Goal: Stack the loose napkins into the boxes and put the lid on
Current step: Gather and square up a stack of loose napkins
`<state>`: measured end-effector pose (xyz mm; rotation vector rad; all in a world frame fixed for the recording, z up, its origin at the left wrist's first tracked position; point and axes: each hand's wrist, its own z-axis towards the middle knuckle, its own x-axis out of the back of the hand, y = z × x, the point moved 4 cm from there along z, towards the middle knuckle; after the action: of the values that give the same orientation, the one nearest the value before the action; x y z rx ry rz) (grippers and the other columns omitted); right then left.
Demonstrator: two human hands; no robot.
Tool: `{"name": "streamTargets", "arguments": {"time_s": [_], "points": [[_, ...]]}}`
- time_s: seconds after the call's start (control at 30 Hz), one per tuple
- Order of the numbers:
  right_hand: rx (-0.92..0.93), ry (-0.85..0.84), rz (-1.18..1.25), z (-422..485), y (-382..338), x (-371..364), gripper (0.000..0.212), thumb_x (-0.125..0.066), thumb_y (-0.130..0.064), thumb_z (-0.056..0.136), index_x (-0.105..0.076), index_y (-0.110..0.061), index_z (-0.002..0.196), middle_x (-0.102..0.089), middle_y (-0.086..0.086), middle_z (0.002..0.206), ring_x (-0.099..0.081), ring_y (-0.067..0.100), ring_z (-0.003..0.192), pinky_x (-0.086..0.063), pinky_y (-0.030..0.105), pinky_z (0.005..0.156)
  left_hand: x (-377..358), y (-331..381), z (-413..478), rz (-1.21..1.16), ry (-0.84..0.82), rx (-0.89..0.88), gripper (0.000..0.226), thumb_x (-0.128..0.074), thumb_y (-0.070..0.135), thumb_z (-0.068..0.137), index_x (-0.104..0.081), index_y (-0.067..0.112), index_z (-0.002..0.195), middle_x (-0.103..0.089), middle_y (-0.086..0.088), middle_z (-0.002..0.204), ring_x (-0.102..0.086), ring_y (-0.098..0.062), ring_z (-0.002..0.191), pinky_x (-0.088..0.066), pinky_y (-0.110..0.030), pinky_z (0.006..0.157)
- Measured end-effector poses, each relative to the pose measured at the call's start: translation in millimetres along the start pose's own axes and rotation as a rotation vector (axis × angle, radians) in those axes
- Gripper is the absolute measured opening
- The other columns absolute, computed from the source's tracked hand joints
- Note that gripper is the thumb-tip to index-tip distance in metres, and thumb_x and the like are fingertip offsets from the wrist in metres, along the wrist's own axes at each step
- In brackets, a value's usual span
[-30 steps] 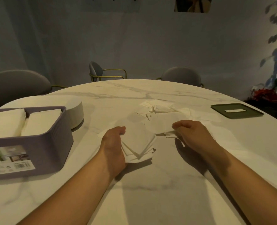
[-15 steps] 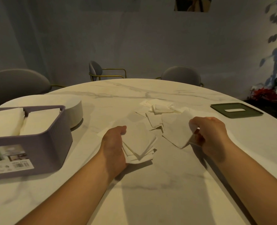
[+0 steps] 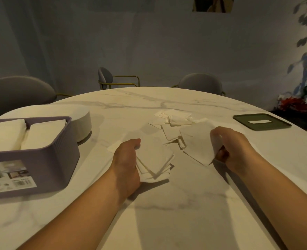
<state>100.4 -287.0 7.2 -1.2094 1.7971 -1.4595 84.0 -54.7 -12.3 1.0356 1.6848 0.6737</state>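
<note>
My left hand [image 3: 126, 159] grips a fanned stack of white napkins [image 3: 155, 160] resting on the marble table [image 3: 167, 204]. A single white napkin [image 3: 197, 143] is pinched at its right edge by my right hand [image 3: 233, 148] and held tilted just above the table. Behind both hands lie several loose napkins [image 3: 174, 121]. At the left stands a purple box [image 3: 46, 159] with two compartments, each filled with white napkins. A dark green lid [image 3: 261, 121] with a slot lies flat at the far right of the table.
A round white container [image 3: 80, 123] stands behind the purple box. Grey chairs [image 3: 201, 83] with gold frames ring the far side of the table. A plant with red flowers [image 3: 293, 103] sits at the right, beyond the table's edge.
My right hand has picked a napkin out of the loose pile and lifted it to the right. The left hand has kept its stack still.
</note>
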Motion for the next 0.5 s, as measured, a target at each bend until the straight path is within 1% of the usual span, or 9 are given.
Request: {"name": "streamTargets", "arguments": {"time_s": [0.07, 0.13, 0.2, 0.23, 0.3, 0.37, 0.43, 0.47, 0.5], "points": [[-0.036, 0.047, 0.007, 1.0, 0.4, 4.0, 0.013, -0.048, -0.003, 0.085, -0.049, -0.007, 0.074, -0.041, 0.011, 0.079, -0.038, 0.021, 0.069, -0.031, 0.03, 0.062, 0.3, -0.3, 0.2, 0.009, 0.003, -0.004, 0.021, -0.042, 0.02, 0.098, -0.061, 0.009, 0.094, -0.069, -0.005, 0.058, -0.066, -0.02, 0.046, -0.048, -0.023, 0.041], [-0.067, 0.043, 0.093, 0.3, 2.5, 3.7, 0.006, -0.053, -0.008, 0.087, -0.054, -0.01, 0.081, -0.048, 0.009, 0.084, -0.038, 0.017, 0.064, -0.031, 0.025, 0.057, -0.8, 0.0, -0.7, 0.014, 0.0, -0.006, 0.021, -0.042, 0.019, 0.098, -0.06, 0.01, 0.091, -0.068, -0.004, 0.057, -0.065, -0.02, 0.047, -0.047, -0.022, 0.041], [-0.069, 0.04, 0.173, -0.2, 5.4, 2.8, 0.006, -0.059, -0.014, 0.087, -0.059, -0.01, 0.091, -0.062, 0.009, 0.099, -0.04, 0.014, 0.061, -0.032, 0.023, 0.054, -2.4, 0.4, -2.0, 0.002, 0.005, -0.007, 0.02, -0.043, 0.019, 0.098, -0.06, 0.01, 0.092, -0.068, -0.008, 0.068, -0.064, -0.024, 0.056, -0.046, -0.025, 0.046], [-0.067, 0.046, 0.179, -0.4, 5.9, 2.9, 0.006, -0.062, -0.015, 0.086, -0.06, -0.01, 0.09, -0.063, 0.009, 0.106, -0.042, 0.014, 0.062, -0.037, 0.023, 0.056, -2.2, 0.1, -1.5, -0.006, 0.015, -0.006, 0.02, -0.043, 0.019, 0.098, -0.06, 0.01, 0.093, -0.066, -0.008, 0.074, -0.063, -0.024, 0.061, -0.045, -0.026, 0.049], [-0.055, 0.056, 0.166, 0.1, 6.9, 3.2, 0.009, -0.065, -0.014, 0.086, -0.062, -0.008, 0.092, -0.063, 0.01, 0.098, -0.045, 0.015, 0.06, -0.049, 0.027, 0.068, -2.2, 0.4, -1.5, -0.016, 0.029, -0.015, 0.018, -0.044, 0.019, 0.098, -0.06, 0.01, 0.097, -0.064, -0.008, 0.081, -0.061, -0.024, 0.067, -0.044, -0.028, 0.053], [-0.041, 0.063, 0.148, -1.3, 5.5, 3.0, 0.019, -0.066, -0.012, 0.086, -0.063, -0.004, 0.102, -0.06, 0.009, 0.084, -0.052, 0.019, 0.063, -0.051, 0.029, 0.077, -2.9, 1.0, -2.4, -0.017, 0.028, -0.017, 0.018, -0.045, 0.018, 0.098, -0.06, 0.008, 0.102, -0.065, -0.01, 0.087, -0.06, -0.025, 0.071, -0.044, -0.03, 0.056], [-0.041, 0.059, 0.133, -1.6, 4.4, 1.5, 0.011, -0.066, -0.012, 0.086, -0.062, -0.007, 0.095, -0.065, 0.014, 0.098, -0.065, 0.03, 0.088, -0.052, 0.036, 0.091, -3.2, 1.8, -2.3, -0.014, 0.026, -0.026, 0.023, -0.046, 0.018, 0.097, -0.059, 0.007, 0.112, -0.065, -0.012, 0.097, -0.06, -0.025, 0.075, -0.045, -0.031, 0.058], [-0.044, 0.053, 0.134, -2.7, 3.5, 0.3, 0.007, -0.066, -0.012, 0.087, -0.06, -0.009, 0.09, -0.066, 0.014, 0.105, -0.065, 0.031, 0.094, -0.05, 0.04, 0.095, -2.9, 2.1, -2.8, -0.019, 0.029, -0.024, 0.025, -0.046, 0.018, 0.097, -0.058, 0.007, 0.117, -0.065, -0.012, 0.1, -0.061, -0.025, 0.077, -0.046, -0.031, 0.059], [-0.045, 0.052, 0.14, -1.3, 3.2, -0.7, 0.008, -0.066, -0.012, 0.087, -0.059, -0.01, 0.088, -0.066, 0.013, 0.103, -0.064, 0.029, 0.09, -0.05, 0.041, 0.095, -2.9, 2.2, -3.6, -0.022, 0.03, -0.019, 0.028, -0.046, 0.019, 0.097, -0.057, 0.007, 0.12, -0.065, -0.012, 0.102, -0.061, -0.026, 0.079, -0.047, -0.032, 0.06]]}}
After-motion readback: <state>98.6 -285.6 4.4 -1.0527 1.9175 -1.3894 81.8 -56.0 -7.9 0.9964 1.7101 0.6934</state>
